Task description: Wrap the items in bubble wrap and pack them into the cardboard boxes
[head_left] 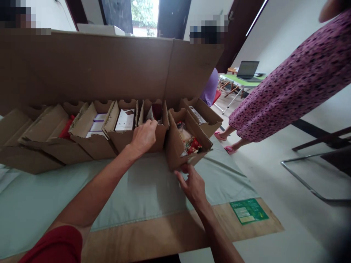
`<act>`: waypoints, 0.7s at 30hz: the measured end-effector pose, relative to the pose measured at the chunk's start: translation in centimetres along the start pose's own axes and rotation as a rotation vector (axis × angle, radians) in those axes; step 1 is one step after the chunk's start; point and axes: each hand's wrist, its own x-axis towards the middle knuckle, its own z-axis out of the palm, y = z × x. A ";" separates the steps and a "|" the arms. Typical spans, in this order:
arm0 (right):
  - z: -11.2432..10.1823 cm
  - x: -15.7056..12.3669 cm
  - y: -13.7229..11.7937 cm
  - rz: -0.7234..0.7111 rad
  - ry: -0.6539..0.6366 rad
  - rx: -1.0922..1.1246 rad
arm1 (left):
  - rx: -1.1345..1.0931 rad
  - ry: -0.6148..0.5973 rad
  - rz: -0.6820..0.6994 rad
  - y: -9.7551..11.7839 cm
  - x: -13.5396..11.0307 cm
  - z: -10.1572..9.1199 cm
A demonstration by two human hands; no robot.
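Observation:
Several open-fronted cardboard boxes stand side by side. My left hand (144, 136) is closed at the front edge of a cardboard box (159, 143) with dark red contents (157, 111). Its fingertips are hidden, so what they grip does not show. To the right, a cardboard box (173, 155) sits turned and forward of the row, holding red and gold packets (191, 145). My right hand (194, 185) is at the lower front of this turned box, fingers bent against it and partly hidden by it.
A tall cardboard panel (109, 69) rises behind the boxes. White packs (125, 119) fill another box. Pale green cloth (131, 195) covers most of the wooden table (153, 237). A person in a pink patterned garment (276, 91) stands to the right, near a metal-framed chair (301, 182).

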 end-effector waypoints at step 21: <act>3.3 4.8 -1.7 -0.100 -0.056 0.158 | -0.433 0.230 0.118 -5.4 -18.0 4.8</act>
